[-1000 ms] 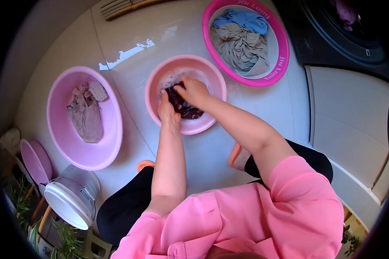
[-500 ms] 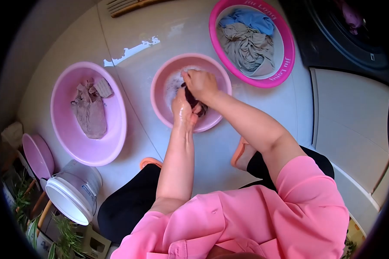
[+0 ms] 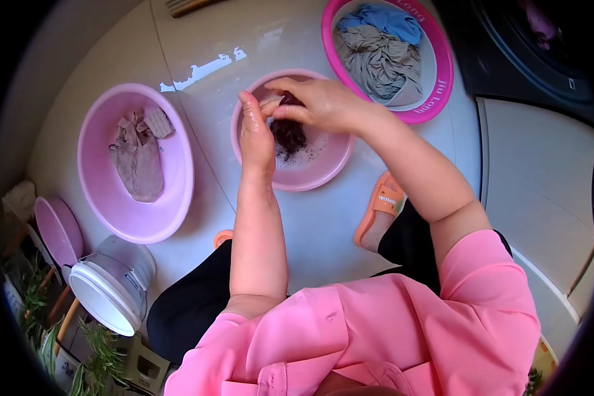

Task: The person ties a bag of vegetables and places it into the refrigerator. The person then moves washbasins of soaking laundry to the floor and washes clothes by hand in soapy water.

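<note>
A dark, wet cloth (image 3: 288, 135) hangs bunched over the small pink basin (image 3: 323, 173), which has suds inside. My right hand (image 3: 313, 104) grips the top of the cloth between thumb and fingers. Just left of it my left hand (image 3: 256, 135) is raised at the basin's left side, wet, thumb up; its fingers are largely hidden behind the cloth and my right hand, so its grip is unclear.
A larger pink tub (image 3: 89, 158) at left holds a brownish cloth (image 3: 137, 165) and a light block. A magenta-rimmed basin (image 3: 445, 66) at upper right holds grey and blue cloths. A white bucket (image 3: 105, 300) stands lower left, a dark machine (image 3: 468, 53) upper right.
Both hands have moved up a little and the dark cloth now hangs below my right hand. My left hand has shifted left and turned upright. The view has shifted slightly.
</note>
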The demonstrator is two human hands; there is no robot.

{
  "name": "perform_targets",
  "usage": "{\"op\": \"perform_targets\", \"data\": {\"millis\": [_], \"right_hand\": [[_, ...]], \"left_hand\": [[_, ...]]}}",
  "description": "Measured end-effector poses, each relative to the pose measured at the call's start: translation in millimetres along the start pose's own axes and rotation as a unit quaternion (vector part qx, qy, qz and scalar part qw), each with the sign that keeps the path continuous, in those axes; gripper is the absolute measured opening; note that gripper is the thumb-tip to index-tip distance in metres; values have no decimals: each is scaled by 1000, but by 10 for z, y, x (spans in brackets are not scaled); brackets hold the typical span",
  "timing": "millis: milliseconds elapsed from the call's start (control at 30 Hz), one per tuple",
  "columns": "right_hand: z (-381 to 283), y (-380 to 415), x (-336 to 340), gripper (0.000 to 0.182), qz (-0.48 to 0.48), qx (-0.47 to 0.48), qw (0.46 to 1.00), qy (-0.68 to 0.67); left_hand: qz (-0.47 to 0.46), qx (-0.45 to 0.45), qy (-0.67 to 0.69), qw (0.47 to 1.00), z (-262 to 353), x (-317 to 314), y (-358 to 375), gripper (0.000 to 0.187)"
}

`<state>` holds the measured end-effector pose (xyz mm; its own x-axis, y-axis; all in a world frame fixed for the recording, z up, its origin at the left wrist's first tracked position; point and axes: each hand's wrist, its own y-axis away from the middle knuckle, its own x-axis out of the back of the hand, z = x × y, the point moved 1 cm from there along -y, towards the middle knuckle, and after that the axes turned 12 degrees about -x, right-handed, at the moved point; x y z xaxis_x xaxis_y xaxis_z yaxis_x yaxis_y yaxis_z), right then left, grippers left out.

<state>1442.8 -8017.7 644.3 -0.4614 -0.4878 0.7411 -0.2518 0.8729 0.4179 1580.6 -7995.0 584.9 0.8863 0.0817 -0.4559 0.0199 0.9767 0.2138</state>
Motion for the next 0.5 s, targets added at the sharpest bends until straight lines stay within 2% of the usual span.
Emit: {"op": "perform_targets", "data": {"millis": [33,67,100,133,167,200,233,267,300,333,400,433,467,500], "right_hand": [[-18,-7,102,44,-17,-44,995,89],[29,-47,80,32,5,-84,987,140],[145,-96,-69,32,5,-83,987,140],[281,-146,-272,27,119,-14,992,44],[326,-184,-381,23,228,58,971,-54],[116,-63,-498,17,90,-73,962,-246],[-81,74,-649,17,88,-57,971,-213],[-289,262,-759,25,78,13,984,-157],[-457,429,-880,32,39,41,995,-80],[-415,405,-945,32,38,43,995,-81],[-176,299,-1167,32,72,31,997,28],[-134,239,-1138,35,89,23,992,83],[56,94,-981,39,75,-77,989,99],[192,4,-883,39,155,-184,971,11]], "left_hand": [[-19,-50,-65,996,-35,42,-8,63],[-20,-49,-66,996,-91,63,0,63],[79,33,-32,996,-177,106,9,62],[178,115,4,977,-263,151,33,60],[180,113,4,977,-323,157,66,60],[142,197,142,960,-405,130,106,58],[98,278,274,916,-516,145,152,55],[-19,252,379,890,-934,382,222,48],[-17,251,377,891,-1032,510,246,48],[-13,264,404,876,-1045,585,265,38],[27,257,414,873,-1124,563,257,25],[63,238,396,885,-1082,358,262,23],[160,236,249,926,-1030,211,279,31],[152,273,290,905,-816,58,258,27]]}}
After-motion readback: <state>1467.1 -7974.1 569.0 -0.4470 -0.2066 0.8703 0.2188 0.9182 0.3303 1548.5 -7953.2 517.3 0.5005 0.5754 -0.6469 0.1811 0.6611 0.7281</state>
